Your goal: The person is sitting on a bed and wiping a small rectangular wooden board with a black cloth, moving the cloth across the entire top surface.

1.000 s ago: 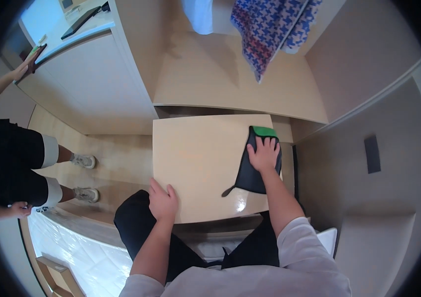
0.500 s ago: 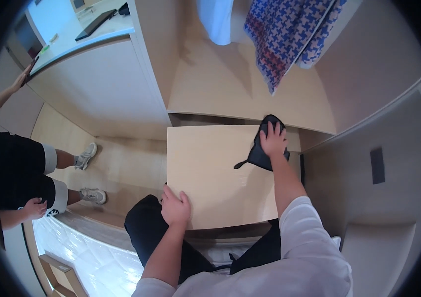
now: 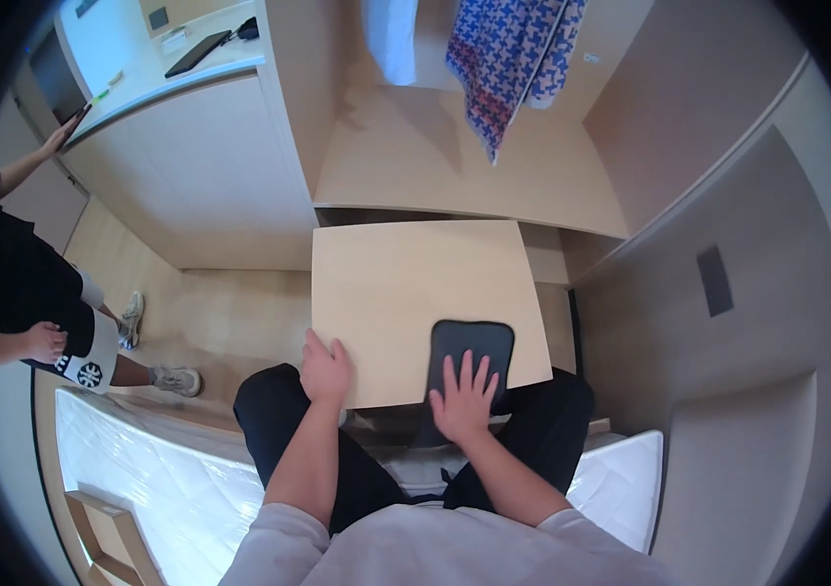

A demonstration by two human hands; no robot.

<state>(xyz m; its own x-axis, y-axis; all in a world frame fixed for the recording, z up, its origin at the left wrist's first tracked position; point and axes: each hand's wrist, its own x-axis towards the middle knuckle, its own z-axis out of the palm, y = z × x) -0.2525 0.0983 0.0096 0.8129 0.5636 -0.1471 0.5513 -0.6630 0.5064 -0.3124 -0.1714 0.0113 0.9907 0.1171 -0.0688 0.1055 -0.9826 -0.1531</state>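
Note:
A light wooden panel [image 3: 386,283] lies level in front of me, reaching over my thighs. My left hand [image 3: 326,371] holds its near left edge, thumb on top and fingers curled at the side. Near the front right corner of the panel, my right hand [image 3: 464,398] is open, palm down and fingers spread. Under that palm lies a flat black pad [image 3: 472,337] with rounded corners. A dark strip of it hangs past the panel's front edge; whether it is cloth or a pouch I cannot tell.
Beyond the panel is a wooden wardrobe base [image 3: 474,186] with a blue-and-pink patterned garment [image 3: 508,68] hanging above. At left, a person [image 3: 30,264] stands near a counter [image 3: 157,73]. A plastic-wrapped mattress [image 3: 191,479] and cardboard box [image 3: 108,537] lie lower left.
My right hand has come from the panel's far right corner to its near edge with the black pad, which now lies flatter. My left hand stays at the left edge.

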